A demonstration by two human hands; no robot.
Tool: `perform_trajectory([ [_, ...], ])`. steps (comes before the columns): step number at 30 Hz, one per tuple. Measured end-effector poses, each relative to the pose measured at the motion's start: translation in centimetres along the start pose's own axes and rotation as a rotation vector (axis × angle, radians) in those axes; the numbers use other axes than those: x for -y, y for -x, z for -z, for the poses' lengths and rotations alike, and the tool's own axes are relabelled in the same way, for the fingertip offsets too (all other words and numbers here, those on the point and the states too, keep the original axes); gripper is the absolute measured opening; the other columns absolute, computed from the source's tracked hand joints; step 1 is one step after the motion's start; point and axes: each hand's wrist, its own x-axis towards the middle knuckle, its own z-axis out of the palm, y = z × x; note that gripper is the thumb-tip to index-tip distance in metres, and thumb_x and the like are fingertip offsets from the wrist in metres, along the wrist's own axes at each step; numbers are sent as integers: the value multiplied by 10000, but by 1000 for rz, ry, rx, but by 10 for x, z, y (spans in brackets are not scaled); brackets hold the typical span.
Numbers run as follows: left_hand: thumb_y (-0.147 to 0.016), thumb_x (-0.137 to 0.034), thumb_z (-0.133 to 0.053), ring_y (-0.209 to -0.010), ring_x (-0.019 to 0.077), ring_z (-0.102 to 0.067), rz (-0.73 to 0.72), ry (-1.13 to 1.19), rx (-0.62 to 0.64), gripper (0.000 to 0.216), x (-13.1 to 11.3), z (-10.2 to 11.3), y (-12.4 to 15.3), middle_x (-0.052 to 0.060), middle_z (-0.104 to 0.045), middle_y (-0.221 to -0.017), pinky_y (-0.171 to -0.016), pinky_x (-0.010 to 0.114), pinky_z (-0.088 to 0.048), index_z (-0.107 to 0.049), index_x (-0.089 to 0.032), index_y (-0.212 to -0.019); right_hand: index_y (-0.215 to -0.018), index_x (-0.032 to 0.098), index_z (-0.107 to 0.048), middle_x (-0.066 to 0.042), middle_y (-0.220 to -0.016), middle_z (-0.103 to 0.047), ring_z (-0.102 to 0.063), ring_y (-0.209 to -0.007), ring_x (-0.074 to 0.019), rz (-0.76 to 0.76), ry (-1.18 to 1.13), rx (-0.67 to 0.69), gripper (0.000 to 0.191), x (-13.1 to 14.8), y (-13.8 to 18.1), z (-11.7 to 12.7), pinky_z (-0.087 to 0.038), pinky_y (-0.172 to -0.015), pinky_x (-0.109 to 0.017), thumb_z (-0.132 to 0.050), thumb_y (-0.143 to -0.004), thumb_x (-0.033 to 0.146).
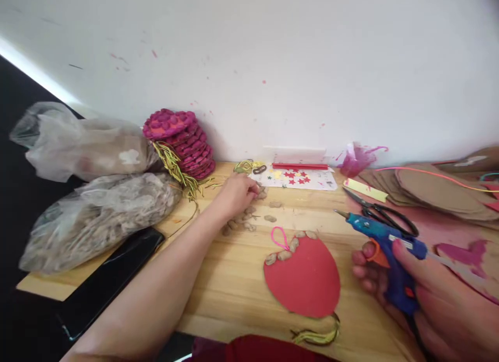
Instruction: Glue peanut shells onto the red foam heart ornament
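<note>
My right hand (405,284) grips a blue hot glue gun (397,247), its nozzle pointing left above the table. My left hand (239,193) reaches into a small pile of peanut-like tan shells (245,220), fingers curled down; what they pinch, if anything, is hidden. Between the hands lies a red paper disc (302,281) with a pink loop (279,238) at its top. Several shells (284,255) sit along the disc's upper left edge. A yellow-green tassel (317,337) hangs from its lower edge.
Plastic bags (97,221), a dark phone-like slab (113,281) and stacked magenta discs (181,143) stand left. Paper with red stars (300,177) lies at the back. Black-handled scissors (384,214) and cardboard discs (440,190) are on the right.
</note>
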Motion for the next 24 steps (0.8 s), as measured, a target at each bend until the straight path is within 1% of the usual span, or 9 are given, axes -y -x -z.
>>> perform_trajectory([
  [2,-796,-70,-648,-870,218,-628,-2,5,-2,151,-2,1,0,53,-701,-837,-866,355,-481,-747,-183,-780,-832,164,-755,-109,-640,-734,-656,-452,-245,28,54,31,341,1,0,-2,-555,-347,-317,-853,-617,409],
  [4,-812,-66,-623,-877,214,-630,-3,12,-11,170,-5,2,0,58,-705,-861,-869,353,-481,-749,-180,-802,-822,175,-764,-119,-650,-745,-665,-462,-246,49,94,49,342,2,2,-4,-573,-371,-318,-837,-625,445],
  [8,-833,-103,-634,-909,231,-622,-26,21,-22,144,-7,0,0,72,-714,-876,-888,372,-473,-759,-175,-821,-818,199,-763,-97,-697,-756,-679,-497,-235,79,104,65,323,2,5,-6,-597,-422,-317,-828,-634,456],
  [13,-837,-114,-644,-907,246,-606,-30,-23,10,147,-8,-6,-1,67,-727,-849,-889,390,-464,-766,-184,-798,-813,211,-767,-77,-684,-757,-683,-486,-216,123,78,68,300,2,5,-7,-607,-445,-302,-845,-628,432],
  [16,-840,-119,-646,-904,241,-604,-42,-29,3,142,-9,-5,-2,63,-730,-857,-892,389,-461,-768,-187,-814,-859,211,-778,-90,-682,-764,-688,-485,-217,123,78,92,284,2,5,-5,-606,-446,-298,-824,-669,419],
  [18,-845,-130,-650,-898,234,-607,-51,-21,-13,132,-10,-5,-2,62,-731,-865,-897,389,-458,-767,-185,-820,-855,203,-782,-104,-681,-768,-691,-484,-222,123,82,106,276,2,5,-5,-604,-441,-298,-809,-690,423],
  [21,-835,-160,-677,-904,241,-599,-46,-22,-9,98,-11,-6,-2,64,-735,-860,-896,392,-456,-768,-191,-815,-797,190,-776,-114,-680,-772,-700,-494,-226,122,82,112,269,3,5,-7,-609,-451,-296,-808,-691,435],
  [24,-824,-159,-682,-910,259,-583,-36,-26,15,96,-12,-8,-2,71,-742,-848,-885,401,-454,-771,-190,-808,-771,185,-771,-105,-661,-768,-689,-468,-215,98,69,83,284,4,6,-10,-599,-431,-283,-832,-657,437],
])
